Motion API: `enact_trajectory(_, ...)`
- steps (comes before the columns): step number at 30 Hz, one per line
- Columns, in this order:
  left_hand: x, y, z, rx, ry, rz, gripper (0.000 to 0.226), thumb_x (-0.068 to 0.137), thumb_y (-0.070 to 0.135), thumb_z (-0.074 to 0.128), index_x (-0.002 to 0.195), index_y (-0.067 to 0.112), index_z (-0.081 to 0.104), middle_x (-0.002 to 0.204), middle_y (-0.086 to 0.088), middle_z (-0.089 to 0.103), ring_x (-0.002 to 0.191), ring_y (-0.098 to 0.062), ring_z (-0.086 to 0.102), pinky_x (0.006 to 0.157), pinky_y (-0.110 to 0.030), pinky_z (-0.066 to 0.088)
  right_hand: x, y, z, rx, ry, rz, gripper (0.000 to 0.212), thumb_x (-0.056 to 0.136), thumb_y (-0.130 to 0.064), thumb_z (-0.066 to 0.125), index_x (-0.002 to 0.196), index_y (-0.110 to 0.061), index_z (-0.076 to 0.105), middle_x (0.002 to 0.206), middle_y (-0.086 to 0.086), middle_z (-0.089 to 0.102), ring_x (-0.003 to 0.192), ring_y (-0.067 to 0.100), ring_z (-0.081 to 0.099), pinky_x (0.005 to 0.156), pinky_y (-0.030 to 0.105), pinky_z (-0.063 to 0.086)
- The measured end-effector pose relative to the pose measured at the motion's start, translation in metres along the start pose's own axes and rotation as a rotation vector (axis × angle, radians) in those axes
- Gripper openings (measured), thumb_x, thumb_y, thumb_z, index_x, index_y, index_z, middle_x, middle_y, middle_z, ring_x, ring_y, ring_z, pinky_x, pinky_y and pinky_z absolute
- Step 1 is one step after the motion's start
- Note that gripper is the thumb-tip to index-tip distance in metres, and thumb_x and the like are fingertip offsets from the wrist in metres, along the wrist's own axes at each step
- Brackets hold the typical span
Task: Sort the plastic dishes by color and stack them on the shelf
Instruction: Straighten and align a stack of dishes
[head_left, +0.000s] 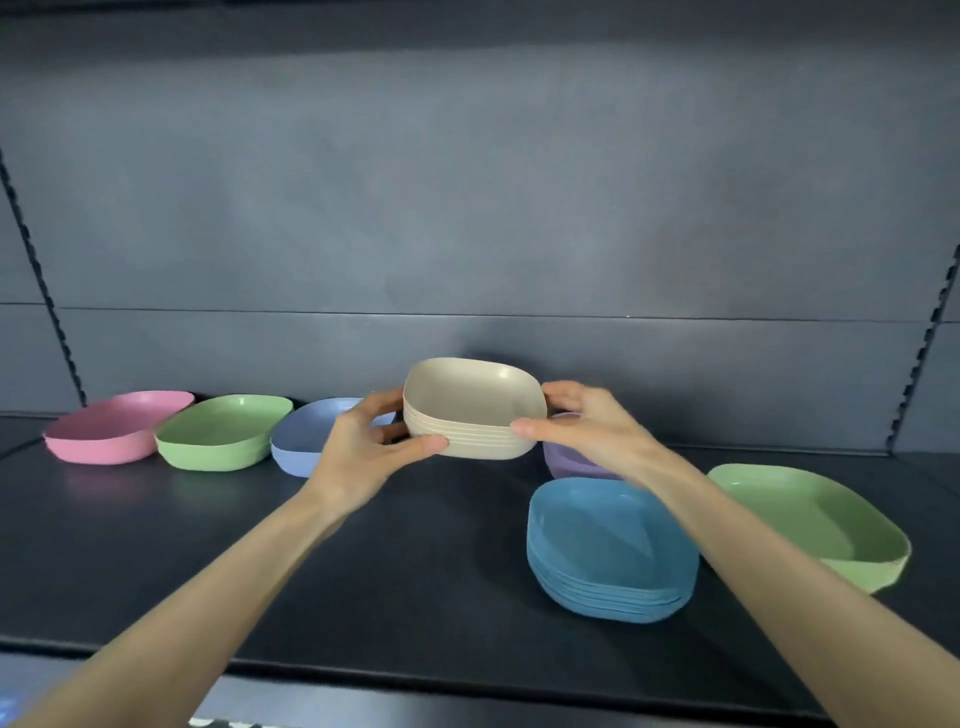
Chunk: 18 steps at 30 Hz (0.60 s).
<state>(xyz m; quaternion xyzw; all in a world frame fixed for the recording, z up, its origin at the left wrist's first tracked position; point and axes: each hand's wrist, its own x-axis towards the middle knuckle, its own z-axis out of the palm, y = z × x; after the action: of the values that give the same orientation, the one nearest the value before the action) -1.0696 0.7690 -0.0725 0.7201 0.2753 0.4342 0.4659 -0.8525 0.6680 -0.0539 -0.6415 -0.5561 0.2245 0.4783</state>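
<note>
Head view: dark glossy shelf (415, 571) before grey back panel (467, 182)

— What are the arms doing?
— Both are stretching forward across the shelf's (395, 561) front edge.
— And the hands?
— The left hand (371, 449) and right hand (589, 431) are gripping the beige stack (470, 410) from opposite sides, thumbs pressing its near side.

Along the back left of the shelf (415, 571), in a row side by side — outermost stack (117, 427), middle stack (223, 432), inner stack (306, 441), the last partly behind the left hand (363, 452). Just right of it, held stack (475, 410), gripped between that hand and the right hand (587, 431). Behind the right hand, rear stack (563, 460); before that, front stack (608, 551) — rightmost dish (821, 525) at its right
</note>
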Motion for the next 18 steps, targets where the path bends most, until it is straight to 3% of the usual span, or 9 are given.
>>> enact_trajectory(3, 0.002, -0.02, -0.01, -0.02, 0.016, -0.029, 0.048, 0.073, 0.0, 0.077, 0.116, 0.01, 0.059, 0.095, 0.016, 0.069, 0.078, 0.003, 0.068, 0.066, -0.007, 0.049, 0.011, 0.003, 0.012, -0.086, -0.059, 0.061, 0.036, 0.076, -0.029, 0.078, 0.107, -0.021, 0.063, 0.1, -0.016, 0.068, 0.092, -0.012, 0.059, 0.071, 0.0, 0.042)
enact_trajectory(6, 0.001, -0.035, -0.014, -0.019, 0.04, -0.044, 0.045, 0.072, 0.0, 0.078, 0.113, 0.008, 0.059, 0.099, 0.012, 0.067, 0.077, 0.007, 0.067, 0.064, -0.005, 0.048, 0.024, 0.01, 0.021, -0.122, -0.119, 0.111, 0.034, 0.073, -0.029, 0.08, 0.101, -0.017, 0.065, 0.098, -0.011, 0.072, 0.096, -0.002, 0.064, 0.09, 0.019, 0.047)
enact_trajectory(9, 0.004, -0.049, -0.018, -0.021, 0.056, -0.075, 0.044, 0.071, -0.001, 0.079, 0.11, 0.005, 0.059, 0.099, 0.005, 0.068, 0.078, 0.006, 0.067, 0.066, -0.006, 0.048, 0.037, 0.012, 0.027, -0.193, -0.185, 0.125, 0.037, 0.069, -0.032, 0.082, 0.098, -0.015, 0.067, 0.098, -0.004, 0.073, 0.099, 0.009, 0.067, 0.098, 0.034, 0.049)
enact_trajectory(14, 0.009, -0.071, -0.02, 0.012, 0.012, -0.111, 0.039, 0.071, -0.003, 0.078, 0.1, 0.013, 0.059, 0.097, 0.004, 0.068, 0.081, 0.004, 0.067, 0.069, -0.008, 0.05, 0.05, 0.018, 0.036, -0.334, -0.249, 0.15, 0.076, 0.042, -0.06, 0.08, 0.1, -0.012, 0.068, 0.103, 0.006, 0.072, 0.101, 0.022, 0.066, 0.098, 0.044, 0.048)
enact_trajectory(18, 0.016, -0.077, -0.02, 0.073, -0.066, -0.112, 0.035, 0.071, -0.001, 0.079, 0.095, 0.018, 0.061, 0.094, 0.007, 0.069, 0.079, 0.006, 0.067, 0.069, -0.008, 0.049, 0.052, 0.022, 0.037, -0.439, -0.289, 0.22, 0.098, 0.032, -0.073, 0.078, 0.105, -0.009, 0.064, 0.108, 0.013, 0.068, 0.088, 0.022, 0.067, 0.089, 0.047, 0.05)
